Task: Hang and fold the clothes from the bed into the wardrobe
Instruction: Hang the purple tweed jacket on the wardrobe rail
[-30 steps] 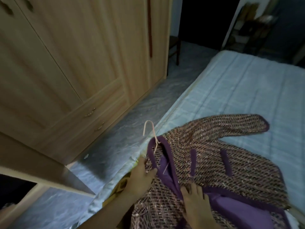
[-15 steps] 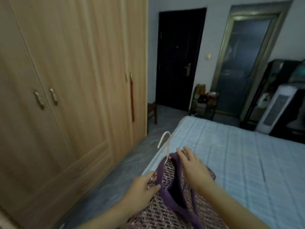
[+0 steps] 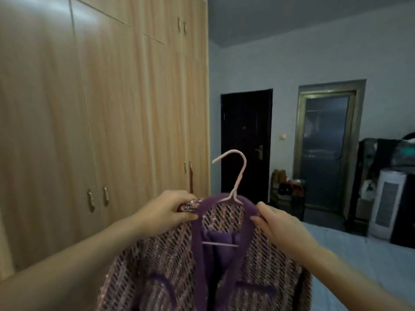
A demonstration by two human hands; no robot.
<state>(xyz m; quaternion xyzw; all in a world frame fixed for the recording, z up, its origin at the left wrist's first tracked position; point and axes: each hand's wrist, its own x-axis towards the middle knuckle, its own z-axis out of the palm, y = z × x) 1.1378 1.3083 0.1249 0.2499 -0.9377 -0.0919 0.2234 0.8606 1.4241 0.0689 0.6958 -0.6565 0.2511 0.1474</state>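
Pale blue quilted bed [image 3: 359, 254] at lower right; nothing discernible lies on it

Rough tweed jacket [image 3: 175, 265]; smooth pink hanger [image 3: 238, 176]; matt wood-grain wardrobe [image 3: 112, 108].

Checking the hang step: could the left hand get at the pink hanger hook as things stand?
Probably yes. The pink wire hanger hook stands bare above the collar, but the left hand grips the purple tweed jacket shoulder and must let go first.
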